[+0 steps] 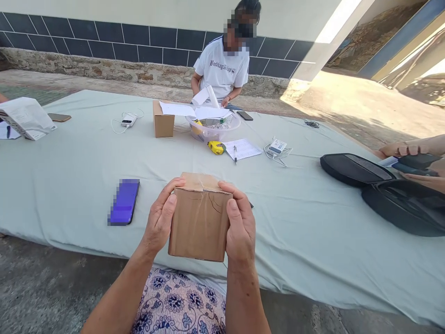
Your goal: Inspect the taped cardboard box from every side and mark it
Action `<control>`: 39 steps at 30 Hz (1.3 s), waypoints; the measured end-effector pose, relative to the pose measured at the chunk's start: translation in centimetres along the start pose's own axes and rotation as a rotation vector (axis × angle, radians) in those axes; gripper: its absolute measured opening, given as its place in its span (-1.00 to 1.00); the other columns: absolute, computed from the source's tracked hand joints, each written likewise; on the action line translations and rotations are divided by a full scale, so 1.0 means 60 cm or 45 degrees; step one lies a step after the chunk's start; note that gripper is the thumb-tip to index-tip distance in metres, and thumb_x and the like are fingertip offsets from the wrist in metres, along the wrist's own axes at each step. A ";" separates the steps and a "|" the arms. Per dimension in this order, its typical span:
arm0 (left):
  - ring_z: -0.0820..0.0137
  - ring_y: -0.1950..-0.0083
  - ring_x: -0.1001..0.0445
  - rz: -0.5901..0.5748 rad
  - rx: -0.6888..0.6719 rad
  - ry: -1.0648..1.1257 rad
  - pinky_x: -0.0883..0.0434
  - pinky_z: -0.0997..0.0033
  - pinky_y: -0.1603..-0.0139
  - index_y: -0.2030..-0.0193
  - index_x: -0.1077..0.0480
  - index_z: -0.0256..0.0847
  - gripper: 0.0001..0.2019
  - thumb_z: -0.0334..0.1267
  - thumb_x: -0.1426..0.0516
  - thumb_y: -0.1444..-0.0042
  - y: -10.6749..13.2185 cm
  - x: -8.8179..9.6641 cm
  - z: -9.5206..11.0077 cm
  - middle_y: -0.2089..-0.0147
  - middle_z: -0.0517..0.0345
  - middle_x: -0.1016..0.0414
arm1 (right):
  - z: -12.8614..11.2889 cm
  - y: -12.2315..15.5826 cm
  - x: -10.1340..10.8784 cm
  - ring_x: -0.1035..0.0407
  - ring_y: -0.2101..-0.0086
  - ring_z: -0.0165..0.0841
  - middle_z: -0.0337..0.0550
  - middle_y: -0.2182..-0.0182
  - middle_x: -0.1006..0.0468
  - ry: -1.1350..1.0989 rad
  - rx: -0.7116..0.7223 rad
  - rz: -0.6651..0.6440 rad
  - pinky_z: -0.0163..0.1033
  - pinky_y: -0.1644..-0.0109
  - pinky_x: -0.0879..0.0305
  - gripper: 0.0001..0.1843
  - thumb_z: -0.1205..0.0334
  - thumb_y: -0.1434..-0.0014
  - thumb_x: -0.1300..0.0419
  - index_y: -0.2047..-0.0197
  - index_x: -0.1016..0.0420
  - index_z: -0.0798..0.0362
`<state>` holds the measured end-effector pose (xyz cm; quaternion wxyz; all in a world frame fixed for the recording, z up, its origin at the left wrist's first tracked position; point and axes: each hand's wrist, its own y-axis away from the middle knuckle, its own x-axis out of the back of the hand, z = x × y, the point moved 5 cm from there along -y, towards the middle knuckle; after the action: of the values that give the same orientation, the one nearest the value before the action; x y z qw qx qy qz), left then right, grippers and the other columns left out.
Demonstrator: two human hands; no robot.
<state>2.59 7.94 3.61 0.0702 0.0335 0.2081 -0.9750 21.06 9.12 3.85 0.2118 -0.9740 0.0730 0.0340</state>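
A brown cardboard box (200, 227), taped along its top seam and marked with thin curved dark lines, is between my two hands at the near edge of the table. My left hand (160, 220) presses its left side, thumb along the upper front edge. On the opposite side my right hand (241, 222) grips the box in the same way. To the left lies a phone (125, 202) with a purple screen. A small dark thing (251, 205) peeks out behind my right hand, mostly hidden.
Farther back are a plastic basket (212, 134), another cardboard box (164, 125), a yellow tape measure (216, 147), paper with a pen (235, 155) and a white power bank (277, 146). An open black case (403, 204) lies right, near another person's hands (413, 147). A person (222, 65) sits opposite.
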 end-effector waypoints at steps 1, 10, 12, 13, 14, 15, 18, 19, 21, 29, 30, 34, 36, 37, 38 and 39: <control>0.18 -0.46 -0.31 0.009 -0.026 -0.032 -0.22 0.07 -0.49 -0.17 -0.48 -0.03 -0.66 -0.04 -0.01 -0.44 0.000 -0.001 0.002 -0.34 0.07 -0.47 | 0.000 0.000 0.001 -0.31 -0.31 -0.15 -0.16 -0.19 -0.57 0.003 0.003 -0.001 0.07 -0.42 -0.19 -0.68 0.00 -0.43 -0.11 -0.09 -0.60 -0.14; 0.19 -0.40 -0.36 0.033 -0.170 -0.212 -0.26 0.08 -0.44 -0.18 -0.42 -0.06 -0.63 0.01 0.06 -0.46 0.001 -0.006 0.003 -0.28 -0.01 -0.48 | 0.008 0.003 0.009 -0.25 -0.36 -0.14 -0.14 -0.22 -0.55 -0.022 0.046 -0.030 0.09 -0.45 -0.16 -0.67 0.00 -0.44 -0.10 -0.13 -0.58 -0.15; 0.18 -0.40 -0.36 0.042 -0.170 -0.224 -0.26 0.07 -0.45 -0.18 -0.42 -0.07 -0.62 0.01 0.06 -0.45 0.001 -0.005 0.003 -0.27 -0.02 -0.49 | 0.008 0.003 0.010 -0.27 -0.34 -0.14 -0.13 -0.19 -0.56 -0.035 0.062 -0.023 0.09 -0.44 -0.16 -0.66 -0.01 -0.45 -0.08 -0.12 -0.58 -0.14; 0.18 -0.40 -0.36 0.041 -0.175 -0.230 -0.25 0.06 -0.45 -0.18 -0.42 -0.07 -0.63 0.00 0.06 -0.46 0.001 -0.006 0.003 -0.27 -0.02 -0.49 | 0.008 0.002 0.010 -0.28 -0.33 -0.15 -0.13 -0.17 -0.57 -0.044 0.071 -0.023 0.08 -0.44 -0.17 -0.66 -0.01 -0.45 -0.08 -0.10 -0.59 -0.13; 0.18 -0.40 -0.36 0.036 -0.183 -0.234 -0.25 0.07 -0.45 -0.19 -0.41 -0.07 -0.63 -0.01 0.06 -0.46 0.001 -0.007 0.004 -0.27 -0.02 -0.49 | 0.006 0.002 0.010 -0.31 -0.31 -0.16 -0.14 -0.14 -0.59 -0.054 0.080 -0.026 0.06 -0.42 -0.19 -0.67 0.00 -0.46 -0.07 -0.08 -0.60 -0.14; 0.19 -0.40 -0.36 0.030 -0.194 -0.235 -0.26 0.08 -0.45 -0.19 -0.41 -0.07 -0.64 -0.02 0.06 -0.46 0.002 -0.007 0.004 -0.27 -0.01 -0.49 | 0.005 0.001 0.011 -0.33 -0.28 -0.17 -0.15 -0.11 -0.60 -0.065 0.089 -0.030 0.04 -0.41 -0.20 -0.68 0.01 -0.46 -0.07 -0.06 -0.60 -0.14; 0.22 -0.39 -0.36 0.010 -0.218 -0.236 -0.26 0.11 -0.44 -0.20 -0.41 -0.05 -0.65 -0.06 0.07 -0.47 0.005 -0.010 0.007 -0.27 0.02 -0.48 | -0.004 -0.001 0.011 -0.40 -0.20 -0.20 -0.15 -0.03 -0.62 -0.072 0.120 -0.035 -0.01 -0.34 -0.27 -0.72 0.01 -0.46 -0.09 -0.01 -0.59 -0.13; 0.22 -0.39 -0.36 0.007 -0.218 -0.241 -0.26 0.10 -0.44 -0.20 -0.41 -0.05 -0.65 -0.06 0.07 -0.47 0.007 -0.010 0.007 -0.28 0.02 -0.48 | -0.008 -0.002 0.012 -0.42 -0.17 -0.19 -0.14 -0.01 -0.62 -0.058 0.130 -0.033 -0.01 -0.31 -0.30 -0.73 0.01 -0.44 -0.11 0.01 -0.59 -0.12; 0.20 -0.40 -0.36 0.001 -0.209 -0.255 -0.27 0.09 -0.44 -0.19 -0.41 -0.05 -0.65 -0.06 0.07 -0.47 0.010 -0.011 0.008 -0.28 0.01 -0.47 | -0.014 -0.002 0.012 -0.45 -0.12 -0.17 -0.11 0.03 -0.62 -0.015 0.145 -0.029 -0.02 -0.23 -0.35 -0.76 -0.01 -0.40 -0.17 0.05 -0.56 -0.09; 0.19 -0.39 -0.37 -0.014 -0.256 -0.307 -0.27 0.10 -0.44 -0.19 -0.43 -0.04 -0.66 -0.07 0.06 -0.47 0.016 -0.018 0.017 -0.29 0.03 -0.49 | -0.023 -0.003 0.013 -0.47 -0.02 -0.19 -0.13 0.13 -0.59 0.104 0.102 0.044 -0.03 -0.16 -0.37 -0.86 0.08 -0.29 -0.28 0.16 -0.49 -0.07; 0.19 -0.40 -0.37 -0.011 -0.251 -0.302 -0.27 0.10 -0.44 -0.19 -0.43 -0.04 -0.66 -0.06 0.06 -0.47 0.015 -0.018 0.016 -0.28 0.02 -0.49 | -0.022 -0.003 0.014 -0.47 -0.02 -0.19 -0.13 0.12 -0.59 0.098 0.100 0.042 -0.03 -0.15 -0.37 -0.85 0.07 -0.30 -0.27 0.16 -0.50 -0.06; 0.21 -0.39 -0.37 0.019 -0.223 -0.271 -0.28 0.12 -0.43 -0.19 -0.42 -0.05 -0.65 -0.04 0.06 -0.47 0.010 -0.013 0.011 -0.27 0.01 -0.49 | -0.020 -0.004 0.011 -0.46 -0.08 -0.19 -0.10 0.06 -0.61 0.000 0.129 -0.030 -0.06 -0.15 -0.38 -0.76 0.01 -0.40 -0.14 0.07 -0.54 -0.07; 0.21 -0.39 -0.37 0.024 -0.212 -0.266 -0.28 0.12 -0.43 -0.18 -0.42 -0.05 -0.65 -0.02 0.06 -0.46 0.008 -0.011 0.009 -0.27 0.01 -0.49 | -0.019 -0.004 0.009 -0.45 -0.11 -0.20 -0.11 0.03 -0.61 -0.016 0.127 -0.054 -0.05 -0.17 -0.36 -0.77 0.03 -0.41 -0.14 0.04 -0.54 -0.08; 0.20 -0.39 -0.37 0.025 -0.203 -0.263 -0.28 0.11 -0.43 -0.18 -0.42 -0.05 -0.64 -0.01 0.05 -0.46 0.008 -0.010 0.007 -0.27 0.01 -0.48 | -0.018 -0.004 0.009 -0.44 -0.12 -0.19 -0.12 0.01 -0.61 0.002 0.118 -0.051 -0.05 -0.19 -0.35 -0.80 0.05 -0.39 -0.17 0.03 -0.53 -0.08; 0.20 -0.40 -0.36 0.026 -0.191 -0.262 -0.28 0.10 -0.43 -0.19 -0.42 -0.05 -0.64 0.00 0.05 -0.46 0.008 -0.010 0.006 -0.28 0.00 -0.48 | -0.017 -0.004 0.009 -0.44 -0.13 -0.19 -0.12 0.00 -0.61 0.030 0.107 -0.043 -0.04 -0.20 -0.34 -0.82 0.07 -0.36 -0.21 0.03 -0.53 -0.09; 0.19 -0.40 -0.36 0.028 -0.180 -0.260 -0.28 0.09 -0.43 -0.19 -0.41 -0.05 -0.63 0.02 0.05 -0.45 0.008 -0.009 0.004 -0.29 -0.01 -0.47 | -0.016 -0.003 0.010 -0.43 -0.13 -0.18 -0.12 0.00 -0.61 0.060 0.097 -0.034 -0.03 -0.21 -0.33 -0.83 0.09 -0.33 -0.24 0.04 -0.52 -0.09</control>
<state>3.21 7.48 3.72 0.1039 -0.0688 0.2675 -0.9555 21.69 8.81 4.76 0.2474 -0.9666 0.0663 0.0055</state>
